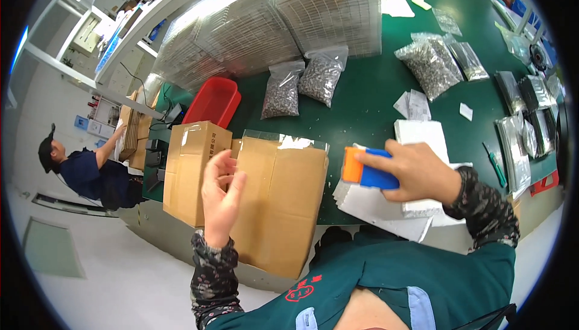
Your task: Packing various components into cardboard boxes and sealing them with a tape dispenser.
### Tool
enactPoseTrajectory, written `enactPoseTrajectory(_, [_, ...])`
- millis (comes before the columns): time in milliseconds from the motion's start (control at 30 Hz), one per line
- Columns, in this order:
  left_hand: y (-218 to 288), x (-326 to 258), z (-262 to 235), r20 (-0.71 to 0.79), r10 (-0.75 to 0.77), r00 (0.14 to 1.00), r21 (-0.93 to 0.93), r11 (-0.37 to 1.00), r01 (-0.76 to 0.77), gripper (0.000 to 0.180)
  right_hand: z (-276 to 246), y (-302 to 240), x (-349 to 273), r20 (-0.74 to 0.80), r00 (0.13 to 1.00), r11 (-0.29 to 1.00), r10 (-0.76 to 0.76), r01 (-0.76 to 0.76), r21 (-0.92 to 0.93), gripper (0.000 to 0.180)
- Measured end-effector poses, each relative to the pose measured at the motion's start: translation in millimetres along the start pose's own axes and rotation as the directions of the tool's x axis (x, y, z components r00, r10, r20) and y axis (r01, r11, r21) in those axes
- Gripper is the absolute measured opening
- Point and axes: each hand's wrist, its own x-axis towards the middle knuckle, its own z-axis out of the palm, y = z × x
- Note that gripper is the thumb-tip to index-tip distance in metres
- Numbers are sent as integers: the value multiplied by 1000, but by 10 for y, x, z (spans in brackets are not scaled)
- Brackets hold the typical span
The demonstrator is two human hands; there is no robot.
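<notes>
My right hand (415, 172) grips a blue and orange tape dispenser (367, 173) over a stack of white sheets (422, 143) on the green table (362, 101). My left hand (222, 196) is raised with its fingers apart and holds nothing. It hovers over a brown cardboard box (283, 197) whose top seam carries clear tape. A second, smaller cardboard box (188, 170) stands just left of it at the table's edge.
A red plastic bin (212, 104) sits behind the boxes. Clear bags of small metal parts (301, 82) lie further back, with stacked clear trays (271, 22) behind them. More bags (525, 113) line the right side. Another person (84, 170) works at the far left.
</notes>
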Motion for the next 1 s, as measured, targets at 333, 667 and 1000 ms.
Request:
enactPoseTrajectory(333, [815,-377,761,623,-129,771,-361,827,430,31,-71,-320,-552,-324,927,963,-190,240,120,74])
enactPoseTrajectory(667, [687,-879,472,583,-48,811,-288,921,262,8,203,-1078,-829,-395,907,965,-144,218,148,71])
enactPoseTrajectory(1000, [-55,-1113,-732,6,-35,999,-47,998,35,11,486,-1622,-1177,-124,992,990,-16,33,138,73])
